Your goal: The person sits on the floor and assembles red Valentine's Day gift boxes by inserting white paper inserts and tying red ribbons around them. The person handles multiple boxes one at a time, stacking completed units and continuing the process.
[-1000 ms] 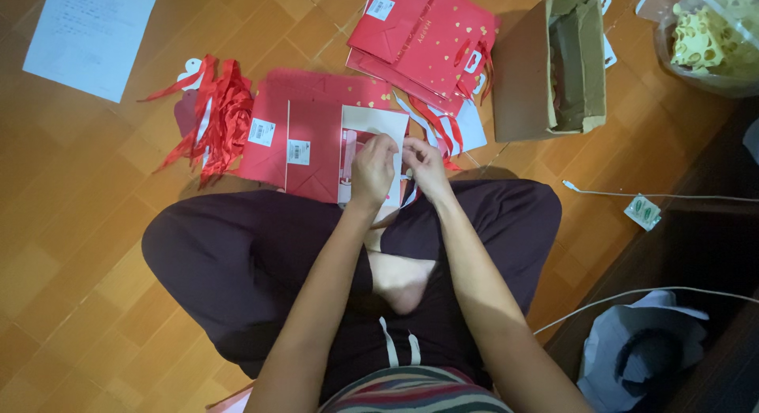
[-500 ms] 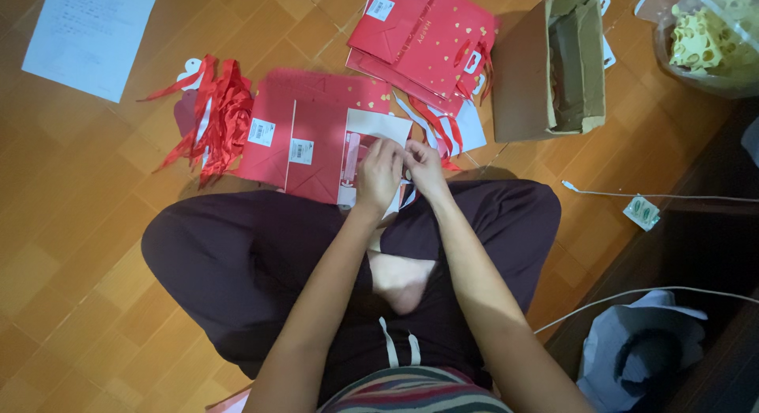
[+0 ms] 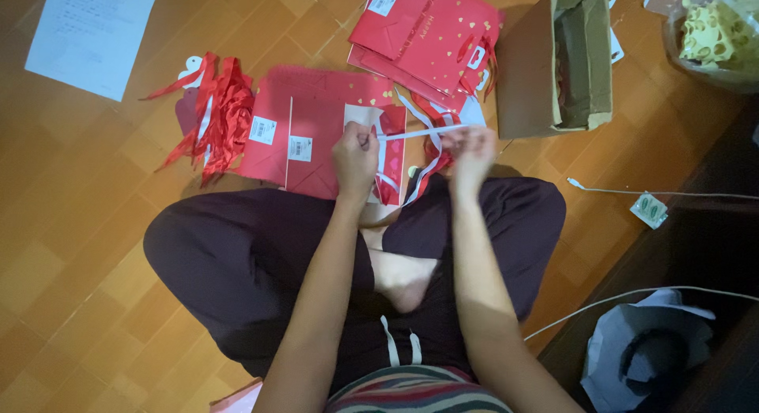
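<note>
A white ribbon [image 3: 419, 133] is held taut between the two hands, above the knees of the seated person. The left hand [image 3: 355, 154] is clenched on one end of the ribbon, just over a small red and white gift bag [image 3: 387, 164] that rests at the crossed legs. The right hand [image 3: 471, 149] is closed on the other end; its fingers are blurred, so the exact grip cannot be made out. Further loops of white and red ribbon are seen hanging below the taut length, between the hands. Flat red gift bags [image 3: 304, 124] with white labels are laid on the wooden floor [image 3: 71, 223] just beyond the left hand. A bundle of loose red ribbons [image 3: 213, 113] is placed to their left. A second stack of red bags [image 3: 427, 33] is set further out, beside an open cardboard box [image 3: 557, 65]. A white sheet of paper [image 3: 91, 33] lies well apart at the upper left.
</note>
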